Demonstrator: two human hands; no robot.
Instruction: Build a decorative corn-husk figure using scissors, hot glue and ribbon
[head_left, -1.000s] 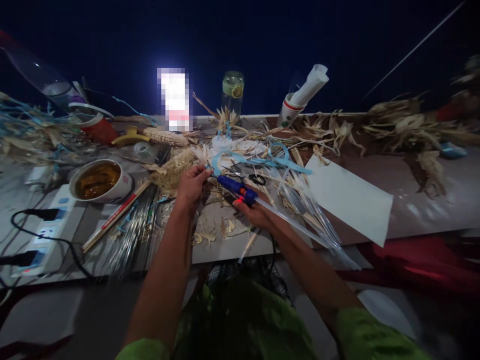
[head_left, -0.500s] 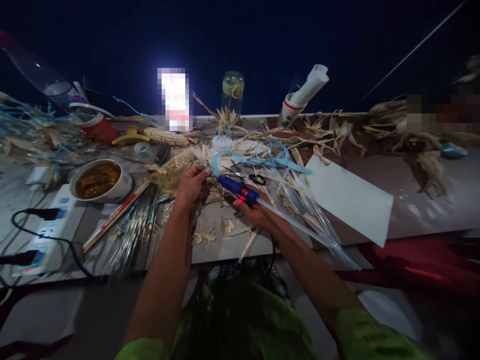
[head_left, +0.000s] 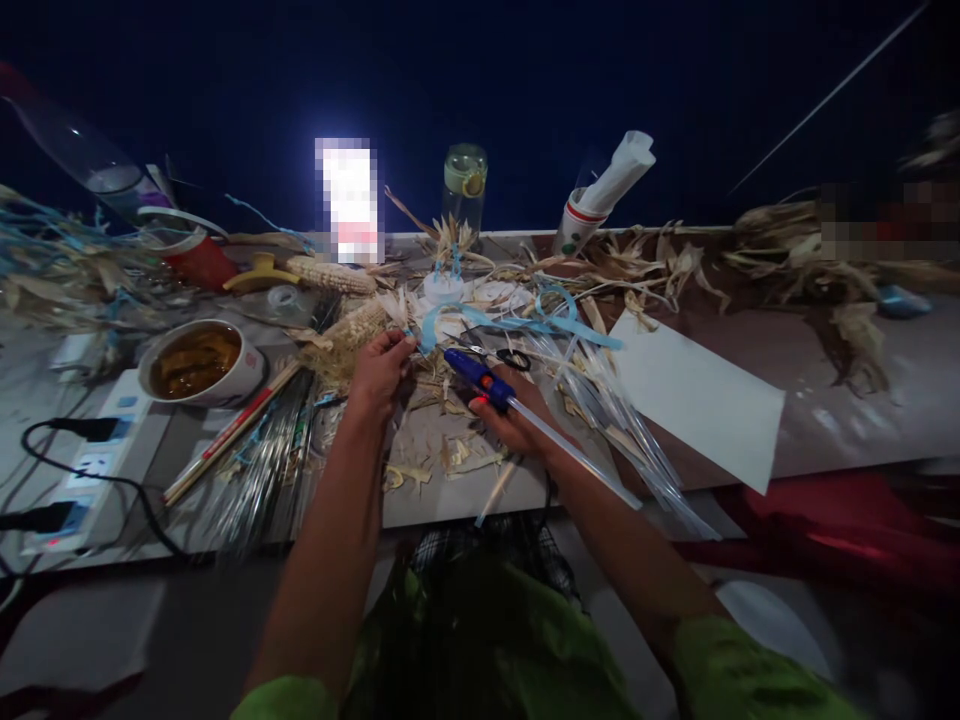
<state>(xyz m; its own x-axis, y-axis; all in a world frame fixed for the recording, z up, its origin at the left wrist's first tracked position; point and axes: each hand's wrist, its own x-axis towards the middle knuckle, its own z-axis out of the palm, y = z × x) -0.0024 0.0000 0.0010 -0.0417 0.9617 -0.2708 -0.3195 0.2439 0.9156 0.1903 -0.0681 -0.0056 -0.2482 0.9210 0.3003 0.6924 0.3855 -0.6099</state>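
Note:
My left hand (head_left: 382, 368) is closed in a pinch at a small piece of pale corn husk (head_left: 396, 306) with a bit of blue string at its base; the fingers partly hide it. A blue glue gun (head_left: 471, 372) is gripped in my right hand (head_left: 517, 415), its nozzle pointing up and left, a short way from my left fingertips. From its back end sticks a long clear glue stick (head_left: 577, 455), and a red light glows on its body. Just beyond the nozzle lie black-handled scissors (head_left: 514, 358) and a curled light-blue ribbon (head_left: 510, 322).
At the left are a bowl of brown liquid (head_left: 196, 362), a power strip (head_left: 101, 465), and a bundle of thin clear rods (head_left: 262, 470). Corn cobs (head_left: 330, 273) and husk scraps (head_left: 442, 455) litter the table. White card (head_left: 697, 395) and more glue sticks (head_left: 645, 450) lie rightward. A bottle (head_left: 465, 185) stands behind.
My right hand has drawn the glue gun slightly right, so its nozzle is farther from my left fingertips. The glue stick's rear end has swung left and down. My left hand has barely shifted.

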